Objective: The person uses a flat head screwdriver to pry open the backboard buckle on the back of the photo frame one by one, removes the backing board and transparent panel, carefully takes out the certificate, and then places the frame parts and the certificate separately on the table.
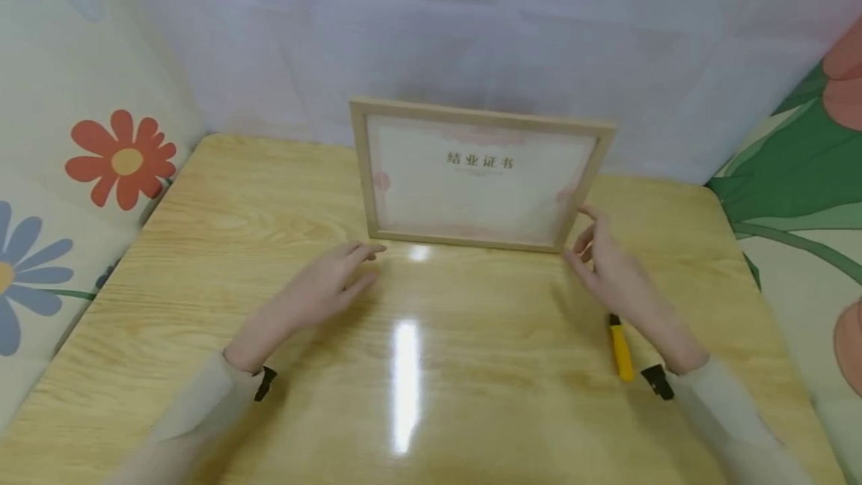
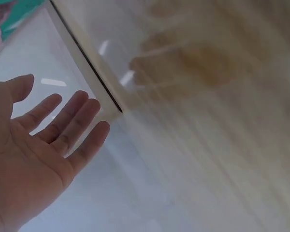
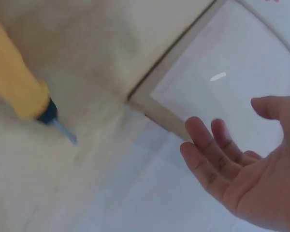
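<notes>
A picture frame (image 1: 482, 241) of light wood, holding a certificate (image 1: 465, 200) with pink decoration and Chinese lettering, stands upright near the back of the table, leaning a little toward the white cloth. In front of its lower left corner, my left hand (image 1: 326, 283) hovers with fingers spread and nothing in them. My right hand (image 1: 609, 264) is beside the lower right corner, its fingers loosely bent and holding nothing; whether it touches the frame I cannot tell. Near the right wrist lies a screwdriver (image 1: 622, 350) with a yellow handle, its metal tip visible in the right wrist view.
The glossy wood-grain table (image 1: 471, 395) reflects light at its middle. Behind it hangs a white cloth (image 1: 417, 36). Panels with printed flowers stand at either side, red and blue blossoms (image 1: 124, 162) on the left, green leaves (image 1: 808, 171) on the right.
</notes>
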{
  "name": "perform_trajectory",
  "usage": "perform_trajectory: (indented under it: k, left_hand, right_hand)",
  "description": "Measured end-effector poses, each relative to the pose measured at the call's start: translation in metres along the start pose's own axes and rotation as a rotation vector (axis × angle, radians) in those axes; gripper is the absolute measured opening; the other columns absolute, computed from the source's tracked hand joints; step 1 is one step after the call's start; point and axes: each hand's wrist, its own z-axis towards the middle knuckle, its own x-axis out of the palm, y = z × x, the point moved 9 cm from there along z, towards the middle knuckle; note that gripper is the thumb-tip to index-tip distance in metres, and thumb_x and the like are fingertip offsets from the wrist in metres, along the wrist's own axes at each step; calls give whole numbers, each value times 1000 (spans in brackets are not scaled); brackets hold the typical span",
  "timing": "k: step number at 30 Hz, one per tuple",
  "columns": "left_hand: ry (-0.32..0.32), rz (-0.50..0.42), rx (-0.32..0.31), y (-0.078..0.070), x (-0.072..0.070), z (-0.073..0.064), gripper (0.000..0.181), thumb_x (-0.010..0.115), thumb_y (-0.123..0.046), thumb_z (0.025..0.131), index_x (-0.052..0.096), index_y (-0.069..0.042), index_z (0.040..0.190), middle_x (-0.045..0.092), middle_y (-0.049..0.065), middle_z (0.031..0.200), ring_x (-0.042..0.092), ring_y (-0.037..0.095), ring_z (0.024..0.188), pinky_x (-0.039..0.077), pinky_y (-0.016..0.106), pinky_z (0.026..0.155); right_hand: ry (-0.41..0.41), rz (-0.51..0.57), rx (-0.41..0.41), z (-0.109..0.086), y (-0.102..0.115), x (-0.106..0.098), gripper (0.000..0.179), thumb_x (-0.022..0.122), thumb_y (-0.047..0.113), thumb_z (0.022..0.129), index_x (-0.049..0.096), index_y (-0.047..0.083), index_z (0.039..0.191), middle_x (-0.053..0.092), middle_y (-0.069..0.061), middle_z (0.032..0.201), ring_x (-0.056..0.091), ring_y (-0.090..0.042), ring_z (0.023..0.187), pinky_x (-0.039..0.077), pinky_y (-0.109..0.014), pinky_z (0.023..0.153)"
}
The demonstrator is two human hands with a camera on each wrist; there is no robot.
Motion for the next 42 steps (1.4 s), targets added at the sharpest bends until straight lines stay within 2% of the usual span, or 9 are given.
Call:
perform_trajectory:
  k: [4, 7, 10, 14, 18, 22, 27, 34, 42]
  left_hand:
    - [-77, 7, -87, 23, -16, 11, 27, 60, -8, 95, 57, 5, 118, 63, 14, 95, 62, 24, 77, 55, 34, 62]
    - [-159, 10, -145, 37, -32, 19, 22, 59, -5, 95, 56, 6, 114, 61, 14, 86, 58, 21, 65, 50, 31, 52]
    - [-222, -37, -181, 47, -45, 27, 28, 57, -5, 96, 52, 8, 120, 60, 18, 89, 58, 24, 67, 51, 35, 54]
    - [-258, -169, -200, 55, -54, 39, 41, 53, -8, 98, 42, 7, 135, 60, 22, 102, 61, 32, 82, 54, 45, 68]
    - [-326, -222, -192, 53, -61, 49, 41, 52, -7, 99, 43, 7, 136, 63, 25, 102, 63, 36, 85, 55, 48, 71]
    - [-402, -208, -173, 48, -65, 56, 34, 53, -5, 98, 50, 9, 129, 65, 25, 96, 65, 35, 79, 56, 44, 65]
    - [-401, -216, -159, 43, -65, 67, 25, 52, -2, 98, 53, 9, 121, 65, 21, 86, 65, 31, 68, 54, 37, 57]
    - [-417, -191, -174, 45, -66, 72, 17, 53, 0, 97, 55, 7, 112, 66, 18, 79, 63, 26, 65, 49, 32, 55]
    - [-495, -142, -272, 45, -73, 70, 13, 49, 0, 98, 56, 8, 106, 68, 21, 81, 61, 27, 62, 43, 28, 50]
  right_hand:
    - [-85, -51, 79, 9, -8, -23, 61, 59, 6, 94, 23, -10, 141, 57, -19, 93, 58, -27, 63, 43, -32, 44]
    - [-77, -79, 132, 17, -13, -31, 62, 55, 8, 97, 20, -10, 144, 56, -23, 100, 60, -29, 66, 39, -32, 39]
    - [-63, -28, 156, 28, -17, -34, 59, 51, 6, 98, 21, -9, 146, 55, -25, 107, 62, -34, 78, 46, -37, 45]
    - [-70, 88, 143, 44, -22, -32, 50, 49, 2, 98, 29, -12, 142, 57, -28, 107, 61, -38, 86, 53, -47, 65]
    - [-103, 158, 136, 53, -27, -31, 42, 49, 2, 98, 36, -13, 135, 60, -29, 102, 63, -38, 82, 55, -45, 67]
    - [-152, 190, 139, 53, -31, -34, 33, 49, 0, 98, 41, -13, 127, 61, -30, 98, 64, -38, 78, 54, -28, 62]
    - [-182, 213, 171, 49, -36, -35, 25, 48, -2, 97, 44, -13, 119, 61, -28, 95, 65, -37, 77, 46, -9, 57]
    - [-259, 192, 156, 51, -35, -37, 17, 48, -6, 95, 47, -12, 111, 62, -27, 90, 66, -38, 74, 41, -4, 54]
    - [-296, 212, 178, 59, -33, -35, 14, 46, -6, 96, 47, -11, 109, 61, -25, 95, 66, -36, 76, 44, -6, 55]
